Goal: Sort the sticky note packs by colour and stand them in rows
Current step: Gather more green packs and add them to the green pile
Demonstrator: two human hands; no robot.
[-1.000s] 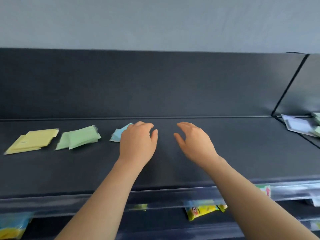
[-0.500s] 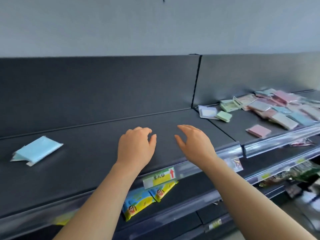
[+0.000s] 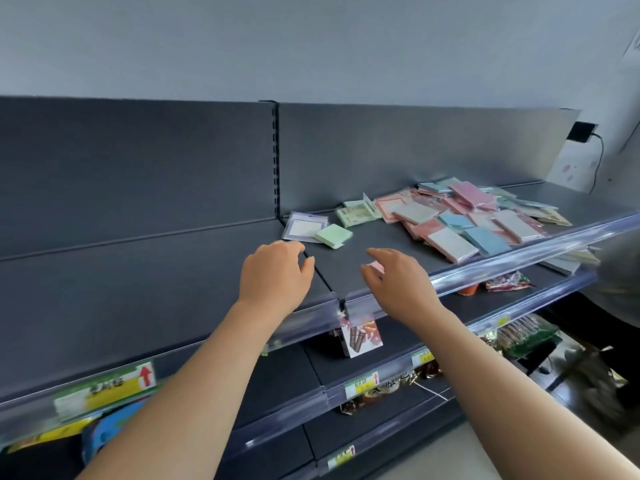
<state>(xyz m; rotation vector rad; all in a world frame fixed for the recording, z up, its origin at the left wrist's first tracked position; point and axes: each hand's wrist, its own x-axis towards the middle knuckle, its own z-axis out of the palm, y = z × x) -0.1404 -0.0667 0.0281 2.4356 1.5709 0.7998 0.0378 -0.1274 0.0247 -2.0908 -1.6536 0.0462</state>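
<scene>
Our left hand and right hand hang relaxed, gripping nothing, over the shelf. We note a pink pack partly under the right one, contact unclear. The sticky note packs lie heaped, unsorted, further right.

View and both hands carried rightward along the dark grey metal shelf.
The yellow, green and blue packs have been left out of view; the loose heap of pink, blue and green sticky note packs is now shown whole. The left hand has been brought to the seam between bays, the right hand over a small pink pack.
</scene>
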